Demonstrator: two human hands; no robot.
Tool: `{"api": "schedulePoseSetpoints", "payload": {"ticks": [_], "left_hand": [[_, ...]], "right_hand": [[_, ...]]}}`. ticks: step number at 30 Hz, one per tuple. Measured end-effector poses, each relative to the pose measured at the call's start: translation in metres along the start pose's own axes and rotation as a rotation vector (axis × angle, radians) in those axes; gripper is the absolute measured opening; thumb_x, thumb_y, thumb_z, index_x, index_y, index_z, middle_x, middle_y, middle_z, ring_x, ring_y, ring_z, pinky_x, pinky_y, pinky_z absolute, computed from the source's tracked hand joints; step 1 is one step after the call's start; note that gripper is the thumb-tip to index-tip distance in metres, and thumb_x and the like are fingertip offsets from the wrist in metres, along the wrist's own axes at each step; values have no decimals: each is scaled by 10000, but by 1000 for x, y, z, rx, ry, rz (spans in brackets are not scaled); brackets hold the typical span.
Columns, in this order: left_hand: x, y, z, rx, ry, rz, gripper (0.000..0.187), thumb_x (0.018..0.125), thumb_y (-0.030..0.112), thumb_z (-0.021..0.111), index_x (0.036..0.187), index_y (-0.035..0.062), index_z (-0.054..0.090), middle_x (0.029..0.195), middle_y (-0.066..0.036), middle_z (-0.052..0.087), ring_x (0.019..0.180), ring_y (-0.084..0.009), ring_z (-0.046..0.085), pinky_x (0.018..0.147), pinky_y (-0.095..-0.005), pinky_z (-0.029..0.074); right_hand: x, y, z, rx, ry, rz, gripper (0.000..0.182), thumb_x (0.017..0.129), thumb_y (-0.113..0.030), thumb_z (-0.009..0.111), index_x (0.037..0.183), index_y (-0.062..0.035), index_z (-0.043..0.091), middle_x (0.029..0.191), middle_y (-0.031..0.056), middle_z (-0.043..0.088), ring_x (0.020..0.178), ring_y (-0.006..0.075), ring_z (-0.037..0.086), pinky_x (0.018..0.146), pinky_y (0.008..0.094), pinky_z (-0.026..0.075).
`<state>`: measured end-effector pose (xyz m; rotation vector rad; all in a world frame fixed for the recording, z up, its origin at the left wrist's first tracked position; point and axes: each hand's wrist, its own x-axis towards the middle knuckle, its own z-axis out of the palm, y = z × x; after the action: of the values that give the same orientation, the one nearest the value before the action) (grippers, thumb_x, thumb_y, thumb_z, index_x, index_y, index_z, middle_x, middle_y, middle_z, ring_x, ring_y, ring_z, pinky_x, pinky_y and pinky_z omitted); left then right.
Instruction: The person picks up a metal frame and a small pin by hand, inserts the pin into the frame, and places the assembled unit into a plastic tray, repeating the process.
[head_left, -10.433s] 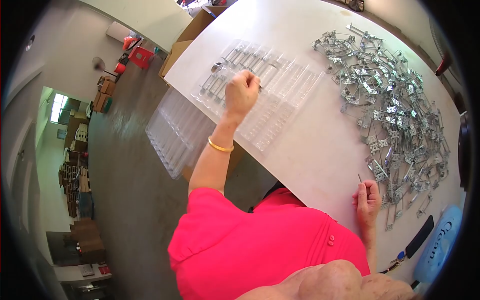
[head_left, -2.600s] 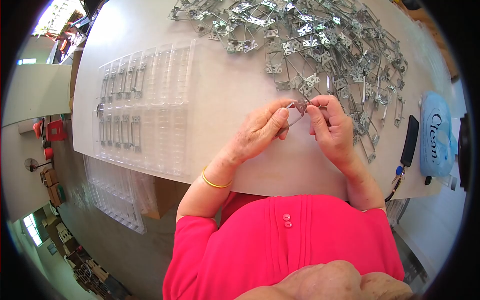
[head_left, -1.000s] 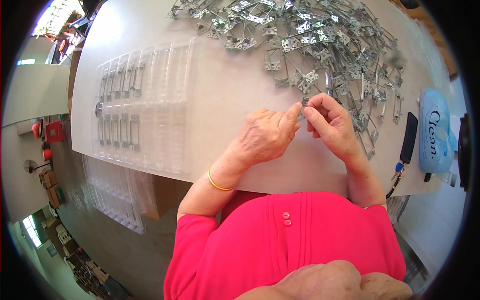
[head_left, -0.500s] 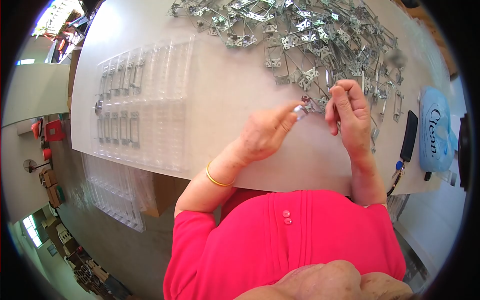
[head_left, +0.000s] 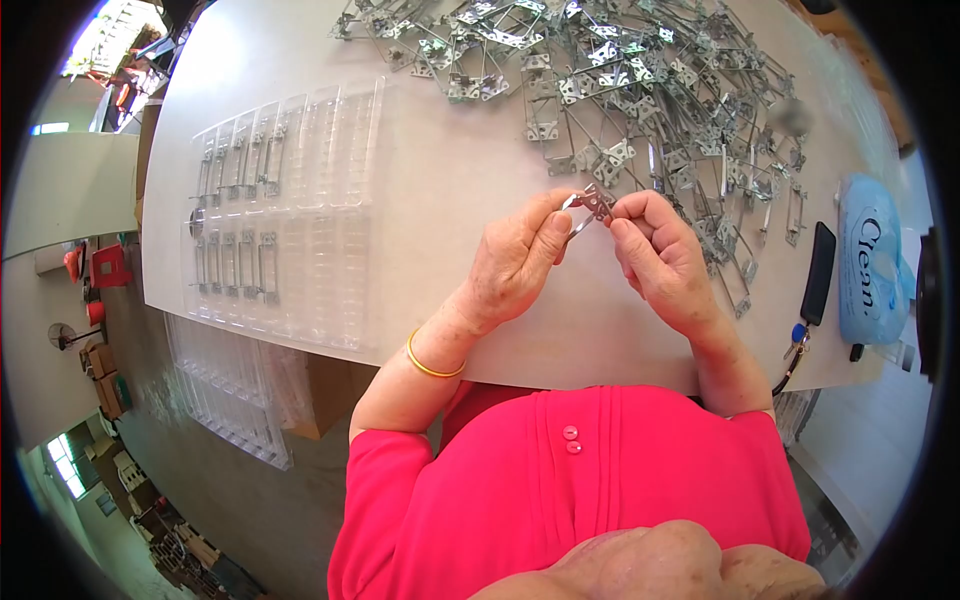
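A person in a pink top sat at a white worktop point(head_left: 450, 190), holding a small metal clip point(head_left: 592, 203) up between both hands just above the surface. The left hand point(head_left: 515, 262) pinched the near, wiry end of the clip between thumb and forefinger, the other fingers curled under; a gold bangle point(head_left: 432, 362) circled that wrist. The right hand point(head_left: 660, 258) gripped the clip's flat plate end from the right, fingertips pressed together on it. Just beyond the hands, a large heap of loose metal clips point(head_left: 640, 90) sprawled over the far right part of the worktop, reaching down past the right hand. To the left lay a clear plastic tray point(head_left: 320, 230) with rows of narrow slots; clips filled the slots at its left side, while those toward the right stood bare. At the right edge rested a blue packet point(head_left: 872, 265) printed "Clean", with a black phone point(head_left: 820, 275) just beside it. More clear trays point(head_left: 230, 395) were stacked below the worktop's near left edge.
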<state>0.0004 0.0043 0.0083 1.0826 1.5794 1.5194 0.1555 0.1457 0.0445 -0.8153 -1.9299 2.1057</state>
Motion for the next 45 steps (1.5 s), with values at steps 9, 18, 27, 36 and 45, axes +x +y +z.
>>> {"api": "schedulePoseSetpoints", "payload": {"ticks": [9, 18, 27, 36, 45], "left_hand": [[2, -8, 1, 215, 71, 193, 252, 1041, 115, 546, 1253, 0, 619, 704, -138, 592, 568, -272, 577, 541, -362, 453], [5, -11, -1, 483, 98, 424, 296, 963, 52, 627, 1248, -27, 618, 708, -124, 620, 585, -282, 609, 552, -376, 477], [3, -3, -3, 523, -29, 438, 297, 935, 22, 617, 1228, -25, 633, 720, -113, 627, 599, -274, 614, 567, -378, 478], [0, 0, -2, 389, -185, 453, 284, 954, 60, 604, 1226, -16, 637, 730, -120, 622, 611, -298, 606, 591, -383, 478], [-4, 2, 0, -54, -154, 10, 373, 1101, 248, 462, 1294, -33, 612, 690, -2, 536, 615, -95, 490, 577, -265, 405]], "right_hand": [[-1, -1, -1, -23, 6, 12, 100, 1051, -138, 547, 1072, -42, 559, 713, -52, 527, 612, 28, 457, 557, 209, 370], [0, -6, -1, -1, -10, 89, 148, 1060, -162, 537, 1138, -37, 534, 705, -28, 538, 566, 34, 455, 488, 214, 366], [10, 1, -15, 365, -152, 200, 236, 1082, -241, 512, 1184, -29, 528, 705, 50, 609, 458, 96, 528, 418, 229, 435], [8, -2, -16, 212, -115, 251, 209, 1077, -252, 507, 981, -73, 558, 666, 27, 597, 476, 101, 564, 409, 230, 420], [3, -2, -23, 93, 208, -167, 123, 1055, -178, 580, 1002, -75, 537, 743, 20, 642, 536, 37, 509, 477, 186, 391]]}}
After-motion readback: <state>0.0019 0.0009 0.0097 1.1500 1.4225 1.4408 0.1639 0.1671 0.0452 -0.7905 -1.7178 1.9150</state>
